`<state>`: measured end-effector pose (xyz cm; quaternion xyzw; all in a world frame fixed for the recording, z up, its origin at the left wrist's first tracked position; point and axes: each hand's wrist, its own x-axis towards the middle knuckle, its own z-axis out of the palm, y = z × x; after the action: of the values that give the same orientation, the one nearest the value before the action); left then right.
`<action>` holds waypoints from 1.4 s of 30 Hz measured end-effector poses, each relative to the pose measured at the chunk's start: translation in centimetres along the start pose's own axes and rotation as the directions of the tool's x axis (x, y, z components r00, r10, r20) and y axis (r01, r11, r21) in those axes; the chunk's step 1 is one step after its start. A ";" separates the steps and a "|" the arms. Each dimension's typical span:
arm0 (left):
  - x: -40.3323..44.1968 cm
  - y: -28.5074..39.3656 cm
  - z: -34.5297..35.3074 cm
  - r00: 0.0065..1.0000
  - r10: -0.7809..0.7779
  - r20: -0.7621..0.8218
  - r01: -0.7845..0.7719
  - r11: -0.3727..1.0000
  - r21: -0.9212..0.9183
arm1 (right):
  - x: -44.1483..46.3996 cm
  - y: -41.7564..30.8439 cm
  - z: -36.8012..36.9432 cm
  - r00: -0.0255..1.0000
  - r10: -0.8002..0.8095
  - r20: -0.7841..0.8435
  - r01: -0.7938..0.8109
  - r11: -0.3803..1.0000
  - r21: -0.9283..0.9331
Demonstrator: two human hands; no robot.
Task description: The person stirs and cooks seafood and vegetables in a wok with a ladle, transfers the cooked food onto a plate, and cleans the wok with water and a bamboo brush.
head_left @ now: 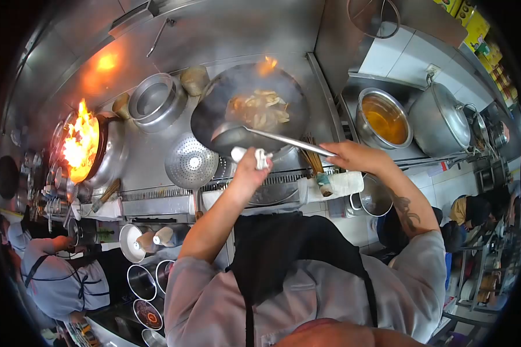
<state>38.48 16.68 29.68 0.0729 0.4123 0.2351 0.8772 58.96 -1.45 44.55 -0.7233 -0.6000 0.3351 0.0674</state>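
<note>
A large dark wok (214, 92) sits on the steel range, with sliced pale food (263, 110) steaming in it and a small flame at its far rim. My left hand (252, 170) is closed round a white cloth (239, 154) at the wok's near edge; the wok's handle is hidden there. In my right hand (347, 157) is the long handle of a steel ladle (231, 134), whose bowl lies over the wok's left near side, beside the food.
Tall flames (81, 144) rise from another wok at the left. A perforated strainer (191, 161) lies left of my wok. At the right stand a pot of orange liquid (383, 119) and a lidded pot (443, 121). A co-worker (69, 272) stands at lower left.
</note>
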 end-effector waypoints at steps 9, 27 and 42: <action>4.8 -5.2 -8.5 0.987 0.061 0.149 -0.059 0.998 -0.022 | 8.3 6.1 6.2 0.919 -0.132 -0.371 0.035 0.966 -0.258; 3.8 1.9 -0.7 0.999 0.016 0.052 -0.015 1.000 -0.027 | 1.2 1.4 1.9 0.992 -0.071 -0.105 0.056 0.988 -0.144; 0.7 -6.3 -10.9 0.998 -0.004 0.059 0.003 1.000 0.031 | 6.4 4.1 4.6 0.853 -0.206 -0.479 -0.013 0.910 -0.414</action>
<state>32.84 10.74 20.05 0.0925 0.3898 0.2249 0.8882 60.09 1.87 36.38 -0.7524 -0.6523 -0.0042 0.0916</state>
